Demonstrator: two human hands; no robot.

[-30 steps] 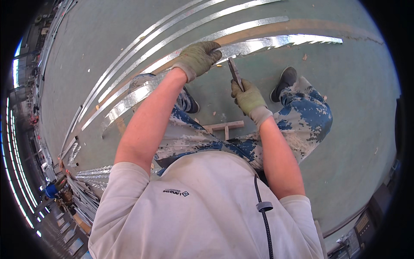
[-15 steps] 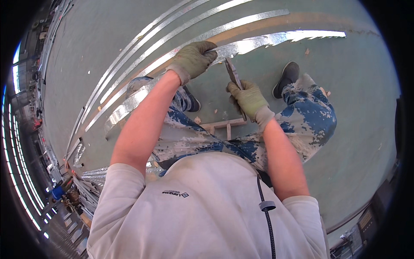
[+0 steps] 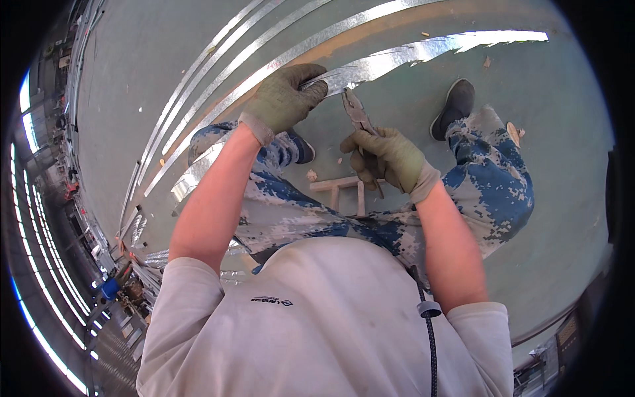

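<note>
My left hand (image 3: 284, 98), in a green-grey work glove, is closed on a long shiny sheet-metal strip (image 3: 390, 59). The strip's near edge is notched into teeth toward its far right end. In the matching glove, my right hand (image 3: 395, 157) grips a pair of pliers (image 3: 357, 114) by the handles. The plier jaws point up and touch or nearly touch the strip's near edge, just right of my left fingers. Whether they are clamped on the metal cannot be made out.
Several more metal strips (image 3: 248, 83) lie side by side on the green floor (image 3: 542, 119) at the far left. A small wooden frame (image 3: 336, 184) stands between my legs. Scraps of debris (image 3: 487, 61) dot the floor, and stacked metal lengths and clutter line the left side.
The strip has shifted slightly, its right end moving right and away. Both hands moved slightly nearer me, and the right hand's fingers loosened round the plier handles.
</note>
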